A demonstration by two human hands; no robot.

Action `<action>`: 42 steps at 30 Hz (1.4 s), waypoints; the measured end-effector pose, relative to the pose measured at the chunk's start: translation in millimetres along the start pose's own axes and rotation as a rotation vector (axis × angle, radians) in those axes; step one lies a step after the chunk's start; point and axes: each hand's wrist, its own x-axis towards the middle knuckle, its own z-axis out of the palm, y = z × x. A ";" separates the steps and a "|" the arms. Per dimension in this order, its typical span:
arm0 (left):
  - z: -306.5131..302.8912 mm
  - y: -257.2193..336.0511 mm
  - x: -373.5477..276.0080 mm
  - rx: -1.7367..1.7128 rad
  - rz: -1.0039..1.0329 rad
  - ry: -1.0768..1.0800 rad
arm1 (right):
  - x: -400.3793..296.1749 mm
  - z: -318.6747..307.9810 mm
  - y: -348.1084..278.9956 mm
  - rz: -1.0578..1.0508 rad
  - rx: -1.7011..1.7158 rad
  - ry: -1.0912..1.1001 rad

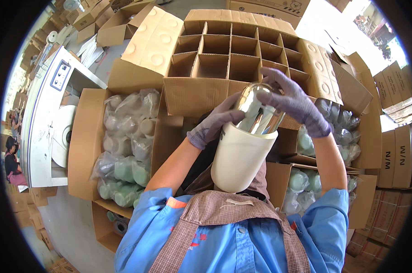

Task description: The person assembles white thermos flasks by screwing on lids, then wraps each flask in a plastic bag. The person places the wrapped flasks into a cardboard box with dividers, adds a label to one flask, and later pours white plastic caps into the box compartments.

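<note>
A silvered glass vacuum-flask liner (257, 109) stands partly inside a cream-white flask shell (244, 157), tilted in front of my chest. My left hand (218, 121), in a purple-grey glove, holds the liner's left side just above the shell's rim. From the upper right, my gloved right hand (293, 97) curls its fingers and thumb around the liner's rounded upper end. The liner's lower part is hidden in the shell. Right beyond my hands is an open carton (197, 97) with cardboard dividers (212, 65) forming several cells.
At left, an open carton (85, 143) holds plastic-wrapped white and green pieces (127, 146). More wrapped pieces (299, 181) fill cartons at right. A white machine (42, 136) with a control panel stands far left, a seated person (13, 163) beyond it. Stacked cartons (397, 157) line the right.
</note>
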 end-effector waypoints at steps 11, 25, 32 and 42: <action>20.0 -29.0 -42.3 0.135 0.070 0.037 | -118.9 29.4 81.1 0.160 0.567 0.022; 29.5 -21.1 -174.5 0.790 -0.338 0.077 | -269.4 117.4 176.1 0.469 0.684 0.414; 29.2 -29.0 -175.1 0.836 -0.187 0.060 | -280.6 108.8 158.4 0.534 0.681 0.297; 29.0 -34.5 -179.8 0.988 -0.008 0.023 | -305.6 125.1 177.2 0.508 0.358 0.274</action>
